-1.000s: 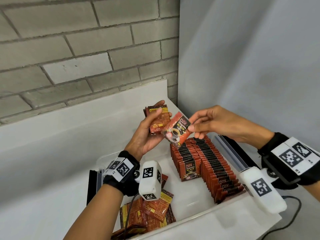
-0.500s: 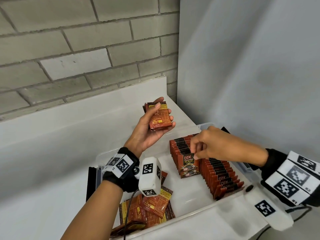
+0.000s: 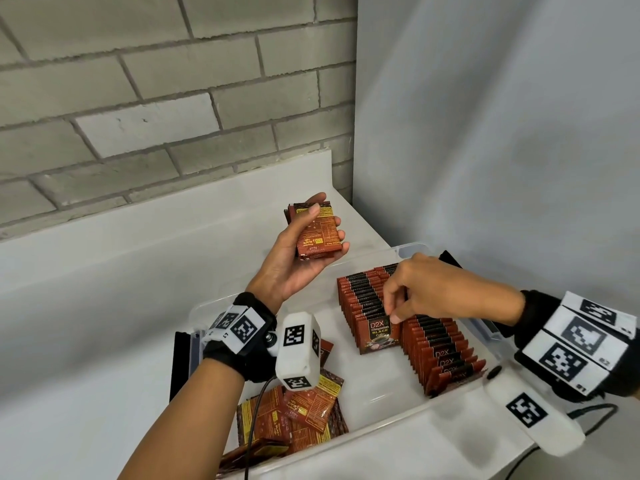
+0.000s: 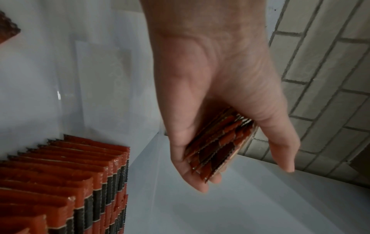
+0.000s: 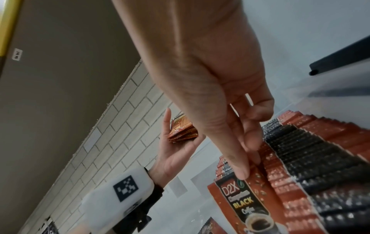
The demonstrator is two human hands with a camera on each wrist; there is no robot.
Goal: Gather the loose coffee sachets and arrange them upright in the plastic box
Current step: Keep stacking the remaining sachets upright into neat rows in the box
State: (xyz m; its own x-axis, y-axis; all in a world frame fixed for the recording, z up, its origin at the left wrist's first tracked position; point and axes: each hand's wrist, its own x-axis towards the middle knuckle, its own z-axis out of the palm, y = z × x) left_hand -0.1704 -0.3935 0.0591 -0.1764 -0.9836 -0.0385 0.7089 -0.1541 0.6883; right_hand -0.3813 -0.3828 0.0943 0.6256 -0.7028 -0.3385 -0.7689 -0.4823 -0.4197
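over the box: left hand (image 3: 294,261) palm up, fingers curled round a small stack of sachets (image 3: 317,232), serrated foil edges
front sachet (image 3: 379,336): glossy red-black, upright at the front of the left row, its top pinched by the right hand (image 3: 429,292)
plastic box (image 3: 446,407): translucent, smooth, holds two tight upright rows
loose sachets (image 3: 298,417): flat jumbled pile in the box's near-left corner

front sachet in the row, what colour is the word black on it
Yellow, on the front sachet; clearest in the right wrist view.
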